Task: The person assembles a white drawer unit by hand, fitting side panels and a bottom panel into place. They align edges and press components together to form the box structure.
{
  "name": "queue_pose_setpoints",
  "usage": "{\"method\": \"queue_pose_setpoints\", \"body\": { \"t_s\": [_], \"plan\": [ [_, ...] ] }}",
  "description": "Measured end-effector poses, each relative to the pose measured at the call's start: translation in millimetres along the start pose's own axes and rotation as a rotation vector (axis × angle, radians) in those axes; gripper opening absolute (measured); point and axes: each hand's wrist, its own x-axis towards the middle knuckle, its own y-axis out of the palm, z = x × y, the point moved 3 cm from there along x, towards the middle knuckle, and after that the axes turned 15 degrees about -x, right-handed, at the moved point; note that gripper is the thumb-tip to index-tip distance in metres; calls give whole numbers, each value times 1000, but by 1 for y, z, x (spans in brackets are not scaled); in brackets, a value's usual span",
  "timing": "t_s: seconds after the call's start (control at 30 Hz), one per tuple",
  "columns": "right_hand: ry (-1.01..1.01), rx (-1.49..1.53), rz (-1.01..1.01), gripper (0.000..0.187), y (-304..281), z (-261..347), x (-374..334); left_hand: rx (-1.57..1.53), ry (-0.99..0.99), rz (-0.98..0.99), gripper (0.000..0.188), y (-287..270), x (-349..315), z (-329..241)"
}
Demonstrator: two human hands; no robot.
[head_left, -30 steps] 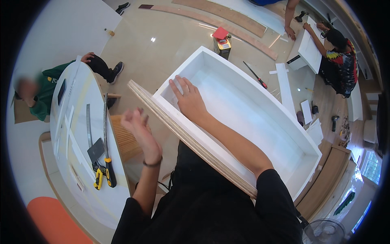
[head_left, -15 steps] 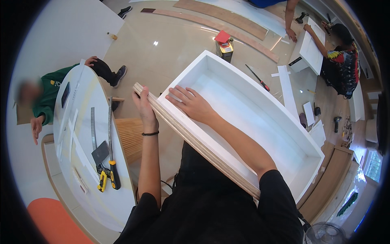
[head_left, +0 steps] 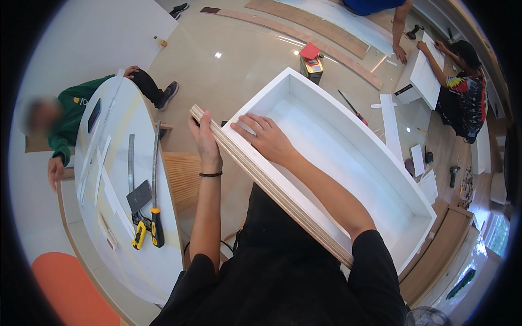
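Note:
A long white drawer [head_left: 348, 144], its inside facing up, lies slanted in front of me. Along its near side runs a front panel [head_left: 272, 191] with a layered plywood edge that sticks out past the box corner. My left hand [head_left: 206, 144] is closed around the far left end of this panel, thumb over the edge. The fingers behind the panel are hidden. My right hand [head_left: 266, 138] rests flat on the drawer's left corner with fingers stretched and slightly spread. My right forearm lies across the near wall, over part of the drawer's inside.
On the left a round white table [head_left: 122, 217] carries a yellow-black saw [head_left: 156, 225], a metal ruler [head_left: 131, 160] and a phone [head_left: 94, 115]. A person in green [head_left: 70, 103] sits behind it. Two people work at the upper right beside a white box [head_left: 421, 81]. A tin [head_left: 312, 69] stands beyond the drawer.
The view has shifted slightly, so the room sits further right and lower. Both hands keep their places on the drawer. The seated person's lowered hand has moved a little.

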Motion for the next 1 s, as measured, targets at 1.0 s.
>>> {"method": "queue_pose_setpoints", "body": {
  "t_s": [1.0],
  "plan": [
    [721, -590, 885, 12, -309, -145, -206, 55, 67, -6, 44, -40, -1, -5]
  ]
}}
